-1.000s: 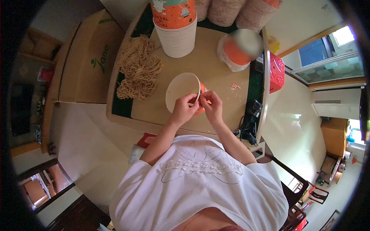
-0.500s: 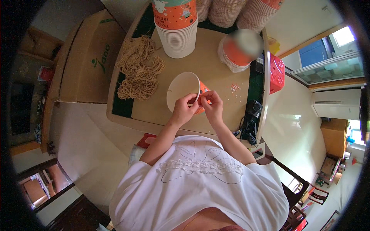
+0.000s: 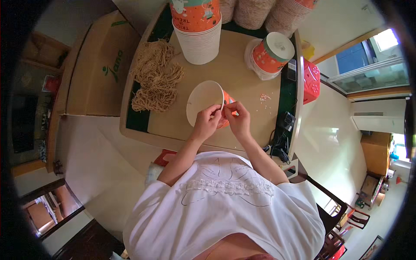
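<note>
A paper bucket, white inside and orange outside, lies tilted on the table in front of me with its mouth to the left. My left hand reaches over the rim, thumb and fingers closed on the bucket's near right edge. Against the outside wall, my right hand is pinched close to the left fingertips. Whatever small thing may be between the right fingers is hidden. On the bucket's inner left wall there is a tiny dark mark.
Tan string lies heaped at left. Behind the bucket stands a tall stack of paper buckets, with wrapped stacks farther back. An upturned orange bucket, scattered small bits and black cables are at right. A carton stands left.
My fingertips have shifted slightly at the bucket's rim and drawn closer together. The bucket stays almost in place.
</note>
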{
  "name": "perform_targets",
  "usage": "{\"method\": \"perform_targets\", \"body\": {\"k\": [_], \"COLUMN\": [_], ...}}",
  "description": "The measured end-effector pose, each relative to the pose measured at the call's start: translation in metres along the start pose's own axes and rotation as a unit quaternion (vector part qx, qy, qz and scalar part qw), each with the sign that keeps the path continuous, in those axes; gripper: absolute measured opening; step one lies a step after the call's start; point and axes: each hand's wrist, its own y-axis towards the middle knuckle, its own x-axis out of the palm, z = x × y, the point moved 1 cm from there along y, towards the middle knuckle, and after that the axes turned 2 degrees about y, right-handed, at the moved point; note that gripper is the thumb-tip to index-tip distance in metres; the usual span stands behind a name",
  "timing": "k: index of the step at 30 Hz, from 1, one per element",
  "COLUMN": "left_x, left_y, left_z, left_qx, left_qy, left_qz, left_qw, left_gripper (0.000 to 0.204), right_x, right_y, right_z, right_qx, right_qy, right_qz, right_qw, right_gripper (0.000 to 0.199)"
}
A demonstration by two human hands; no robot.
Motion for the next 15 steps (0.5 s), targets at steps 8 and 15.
{"method": "perform_targets", "body": {"k": [8, 15], "left_x": [-0.001, 0.003], "left_y": [0.003, 0.006], "left_z": [-0.011, -0.011], "left_qx": [0.022, 0.032], "left_qy": [0.016, 0.021], "left_qz": [0.006, 0.014], "left_qw": [1.0, 0.999], "left_gripper": [0.017, 0.015], "right_x": [-0.008, -0.011], "right_y": [-0.002, -0.002], "right_z": [0.002, 0.004], "right_qx": [0.012, 0.031], "right_qy": [0.01, 0.017], "right_qz": [-0.018, -0.006], "right_qw": [1.0, 0.999], "right_gripper": [0.008, 0.008]}}
